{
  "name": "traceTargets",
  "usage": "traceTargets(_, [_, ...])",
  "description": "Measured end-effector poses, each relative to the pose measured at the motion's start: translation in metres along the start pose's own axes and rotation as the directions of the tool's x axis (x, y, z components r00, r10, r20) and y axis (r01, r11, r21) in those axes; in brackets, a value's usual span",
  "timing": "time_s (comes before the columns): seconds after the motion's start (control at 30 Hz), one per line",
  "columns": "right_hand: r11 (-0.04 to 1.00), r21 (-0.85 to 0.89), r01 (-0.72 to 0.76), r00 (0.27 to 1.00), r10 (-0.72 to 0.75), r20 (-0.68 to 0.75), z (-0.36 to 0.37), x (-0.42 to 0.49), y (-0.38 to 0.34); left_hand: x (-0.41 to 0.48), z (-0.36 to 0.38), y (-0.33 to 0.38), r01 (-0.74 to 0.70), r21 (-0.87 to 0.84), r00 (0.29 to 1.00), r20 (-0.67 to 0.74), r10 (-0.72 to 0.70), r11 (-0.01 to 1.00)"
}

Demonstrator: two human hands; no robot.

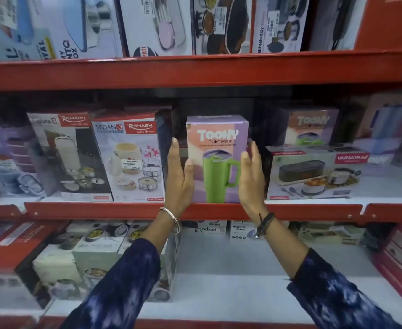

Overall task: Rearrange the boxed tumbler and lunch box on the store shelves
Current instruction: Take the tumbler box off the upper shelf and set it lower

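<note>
The purple and pink Toony tumbler box [219,148], printed with a green mug, stands upright at the front of the middle shelf [100,210]. My left hand [179,176] lies flat against its left side, thumb on the front face. My right hand [251,176] cups its right edge, also with the thumb on the front and slightly blurred. The box is clasped between both palms and its base rests on the shelf. A Varmora lunch box carton [316,174] lies flat just to the right. Behind it stands a second Toony box [314,129].
Two tall Rishabh lunch pack boxes [128,160] stand close on the tumbler's left. A dark gap opens behind the tumbler box. The red upper shelf beam [195,72] hangs above it. More boxed lunch ware fills the top shelf and the lower shelf [95,257].
</note>
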State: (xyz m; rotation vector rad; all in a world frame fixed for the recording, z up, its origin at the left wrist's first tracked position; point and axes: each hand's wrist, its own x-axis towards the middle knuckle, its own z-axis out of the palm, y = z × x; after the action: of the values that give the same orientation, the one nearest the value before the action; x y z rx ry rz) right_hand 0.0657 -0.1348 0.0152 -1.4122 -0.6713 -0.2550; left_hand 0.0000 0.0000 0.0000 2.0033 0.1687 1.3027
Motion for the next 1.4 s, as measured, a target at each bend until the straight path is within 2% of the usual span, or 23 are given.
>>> traceTargets(0.03, [1.0, -0.013, -0.028, 1.0, 0.028, 0.008, 0.0, 0.002, 0.0, 0.0, 0.0, -0.002, 0.025, -0.042, 1.0, 0.006, -0.025, 0.999])
traceTargets(0.13, [0.993, -0.116, -0.032, 0.999, 0.035, 0.024, -0.003, 0.009, 0.004, 0.0, -0.002, 0.003, 0.008, 0.011, 0.999, 0.052, -0.009, 1.0])
traceTargets(0.2, [0.99, -0.137, -0.024, 0.999, 0.031, 0.044, -0.008, 0.012, 0.007, 0.001, -0.002, 0.003, 0.018, 0.034, 0.999, 0.033, -0.019, 0.999])
traceTargets(0.33, [0.997, -0.073, 0.013, 0.998, -0.008, 0.062, -0.022, 0.012, 0.002, 0.003, -0.006, 0.007, 0.024, 0.044, 0.999, 0.022, -0.025, 0.999])
traceTargets(0.5, [0.995, -0.01, 0.098, 0.995, -0.098, -0.002, -0.041, -0.004, -0.014, -0.008, -0.01, 0.033, -0.014, 0.0, 1.0, -0.025, 0.014, 1.0])
traceTargets(0.67, [0.969, -0.042, 0.242, 0.966, -0.245, -0.083, -0.071, -0.017, -0.04, -0.02, -0.01, 0.071, -0.046, -0.024, 0.997, -0.062, 0.044, 0.999])
traceTargets(0.77, [0.958, -0.091, 0.272, 0.955, -0.28, -0.097, -0.095, -0.029, -0.046, -0.038, -0.007, 0.093, -0.003, -0.076, 0.999, -0.048, -0.001, 0.997])
traceTargets(0.93, [0.963, -0.155, 0.219, 0.971, -0.231, -0.065, -0.137, -0.058, -0.027, -0.085, 0.007, 0.102, 0.068, -0.122, 0.998, 0.016, -0.066, 0.99])
traceTargets(1.07, [0.973, -0.175, 0.148, 0.988, -0.153, -0.01, -0.173, -0.083, 0.003, -0.126, 0.021, 0.095, 0.142, -0.166, 0.982, 0.145, -0.118, 0.976])
traceTargets(1.17, [0.973, -0.209, 0.098, 0.995, -0.1, 0.004, -0.189, -0.103, 0.025, -0.154, 0.032, 0.087, 0.257, -0.251, 0.951, 0.239, -0.198, 0.933])
traceTargets(1.4, [0.963, -0.26, -0.062, 0.995, 0.08, 0.058, -0.2, -0.142, 0.091, -0.204, 0.064, 0.048, 0.337, -0.127, 0.902, 0.327, -0.281, 0.933])
